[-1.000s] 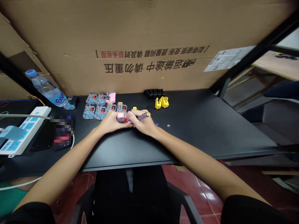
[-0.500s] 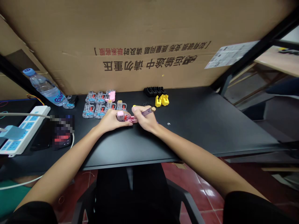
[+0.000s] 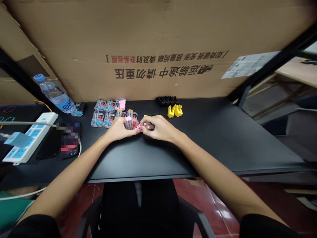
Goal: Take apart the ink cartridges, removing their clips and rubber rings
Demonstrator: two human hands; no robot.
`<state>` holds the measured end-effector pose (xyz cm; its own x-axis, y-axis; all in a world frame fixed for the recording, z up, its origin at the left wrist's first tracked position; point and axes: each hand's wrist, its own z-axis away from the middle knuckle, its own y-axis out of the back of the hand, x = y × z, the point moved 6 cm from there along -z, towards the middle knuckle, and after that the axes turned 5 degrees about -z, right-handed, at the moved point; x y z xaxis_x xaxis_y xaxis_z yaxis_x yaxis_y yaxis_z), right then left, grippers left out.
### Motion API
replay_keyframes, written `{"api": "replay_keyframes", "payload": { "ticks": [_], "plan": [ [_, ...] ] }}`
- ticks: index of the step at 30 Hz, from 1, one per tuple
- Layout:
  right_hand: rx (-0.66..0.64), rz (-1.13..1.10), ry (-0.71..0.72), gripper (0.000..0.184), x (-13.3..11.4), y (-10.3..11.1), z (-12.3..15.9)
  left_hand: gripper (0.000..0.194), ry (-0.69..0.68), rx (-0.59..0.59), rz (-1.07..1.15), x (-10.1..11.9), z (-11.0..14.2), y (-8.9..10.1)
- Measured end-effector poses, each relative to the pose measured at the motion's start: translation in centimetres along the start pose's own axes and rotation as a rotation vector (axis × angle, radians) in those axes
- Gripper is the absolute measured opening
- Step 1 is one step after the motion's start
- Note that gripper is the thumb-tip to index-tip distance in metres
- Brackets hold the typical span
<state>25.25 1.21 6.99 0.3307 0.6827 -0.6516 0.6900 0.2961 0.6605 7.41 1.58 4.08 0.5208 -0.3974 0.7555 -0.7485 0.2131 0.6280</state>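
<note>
My left hand [image 3: 118, 129] is closed around a small pink plastic piece with a red part [image 3: 129, 123], held just above the black table [image 3: 213, 138]. My right hand [image 3: 159, 128] is closed on a thin purple screwdriver with a tan end [image 3: 149, 126]; its tip points at the pink piece. Both hands meet at the table's middle. Just behind them lie several clear plastic assemblies with blue and red parts [image 3: 104, 114] in two rows, one of them pink [image 3: 121, 103].
Yellow clips [image 3: 174, 110] and a black toothed block [image 3: 166, 100] lie at the back. A water bottle [image 3: 54, 94], a white power strip [image 3: 27, 138] and a blurred dark object [image 3: 69, 142] are at the left. A cardboard sheet [image 3: 158, 43] stands behind the table.
My right hand has turned the screwdriver so its tan end now points toward me instead of out to the right. The camera has shifted slightly. The left hand keeps hold of the pink piece.
</note>
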Motion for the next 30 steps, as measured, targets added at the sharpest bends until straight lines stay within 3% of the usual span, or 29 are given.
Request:
{"api": "replay_keyframes", "payload": {
  "ticks": [8,13,17,25,30],
  "plan": [
    [-0.066,-0.124,-0.009,0.019,0.8,-0.4,-0.1,0.040,-0.002,-0.024,0.044,0.1,-0.1,0.1],
    [0.043,-0.253,-0.124,0.033,2.8,1.7,-0.2,0.057,-0.058,0.115,0.004,-0.1,-0.2,0.9],
    [0.020,-0.116,-0.255,0.033,5.2,3.3,-0.1,0.055,-0.107,0.118,-0.037,0.2,-0.1,1.0],
    [-0.086,0.062,-0.277,0.026,6.3,3.5,0.2,0.042,-0.075,0.040,-0.038,0.7,0.0,0.8],
    [0.115,0.081,-0.187,0.031,4.7,4.0,-0.1,0.046,-0.057,0.000,-0.041,0.4,0.1,0.6]
  ]
}}
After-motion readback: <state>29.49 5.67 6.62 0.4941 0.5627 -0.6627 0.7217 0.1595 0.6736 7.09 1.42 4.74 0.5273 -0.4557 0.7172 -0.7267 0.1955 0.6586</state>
